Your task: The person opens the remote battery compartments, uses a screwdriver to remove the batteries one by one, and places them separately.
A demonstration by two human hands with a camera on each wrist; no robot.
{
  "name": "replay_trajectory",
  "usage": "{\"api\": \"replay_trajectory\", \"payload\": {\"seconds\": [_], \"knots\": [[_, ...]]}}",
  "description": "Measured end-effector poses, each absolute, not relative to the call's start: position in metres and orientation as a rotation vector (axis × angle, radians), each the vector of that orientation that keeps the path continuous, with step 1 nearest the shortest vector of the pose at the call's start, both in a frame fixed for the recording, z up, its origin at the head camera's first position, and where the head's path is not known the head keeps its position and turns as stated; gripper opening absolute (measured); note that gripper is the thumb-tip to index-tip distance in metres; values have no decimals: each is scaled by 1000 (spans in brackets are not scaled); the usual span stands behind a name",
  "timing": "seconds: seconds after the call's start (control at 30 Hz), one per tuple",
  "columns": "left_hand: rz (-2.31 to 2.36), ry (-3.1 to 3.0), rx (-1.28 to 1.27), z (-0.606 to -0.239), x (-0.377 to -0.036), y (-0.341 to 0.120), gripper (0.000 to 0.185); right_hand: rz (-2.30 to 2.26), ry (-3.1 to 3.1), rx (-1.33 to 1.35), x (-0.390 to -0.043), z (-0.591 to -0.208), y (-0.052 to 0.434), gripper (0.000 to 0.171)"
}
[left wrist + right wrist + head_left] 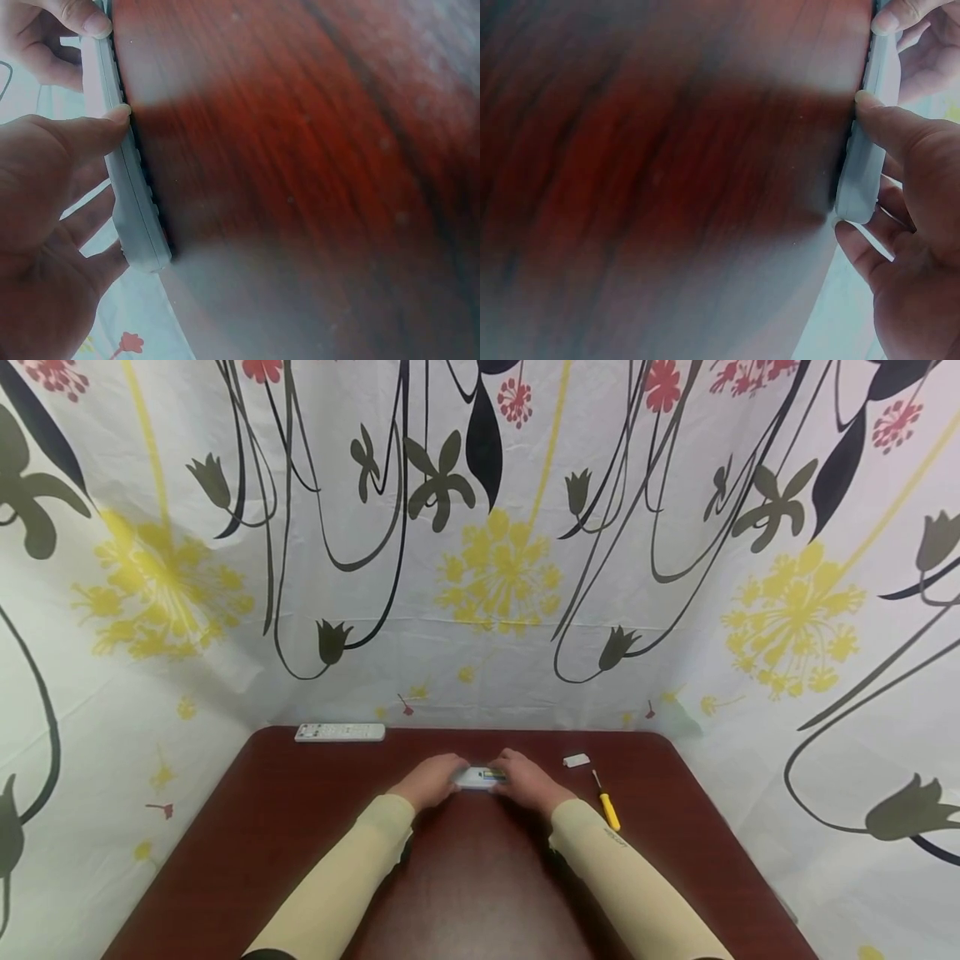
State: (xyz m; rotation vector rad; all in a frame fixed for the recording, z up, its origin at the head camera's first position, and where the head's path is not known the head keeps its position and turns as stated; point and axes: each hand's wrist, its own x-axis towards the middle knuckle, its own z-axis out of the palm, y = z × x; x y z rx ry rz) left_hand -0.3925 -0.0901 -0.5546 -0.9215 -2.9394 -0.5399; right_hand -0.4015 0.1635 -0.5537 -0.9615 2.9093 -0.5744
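Slim white plastic remote control point(478, 777) lies button-side down on the dark red wooden bench point(465, 877), centre of frame. Left hand point(431, 781) and right hand point(528, 781) grip its two ends, thumb and fingers point(112, 114) curled round the edges. Second white remote point(340, 732) upper left; small white cover piece point(576, 761) and yellow-handled screwdriver point(606, 803) right of centre.

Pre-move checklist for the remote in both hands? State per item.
1. Left hand grips the white remote: ok.
2. Right hand grips its other end: ok.
3. Remote lies face down on the table, buttons toward the wood: ok.
4. Small white cover off and lying apart: ok.
5. Yellow screwdriver beside the right forearm: ok.
6. Batteries seated: cannot tell.
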Motion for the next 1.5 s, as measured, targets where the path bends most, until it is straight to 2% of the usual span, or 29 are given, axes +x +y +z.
{"api": "replay_trajectory", "payload": {"seconds": [0.73, 1.07, 1.5], "knots": [[-585, -2934, -857, -555, -394, -89, 37, -578, 2936, -893, -399, -554, 162, 38], [-599, -2914, -877, -555, -391, -88, 41, -624, 3014, -728, -393, -560, 181, 57], [-575, -2972, -788, -558, -391, -86, 44, -508, 3163, -536, -365, -538, 223, 77]]}}
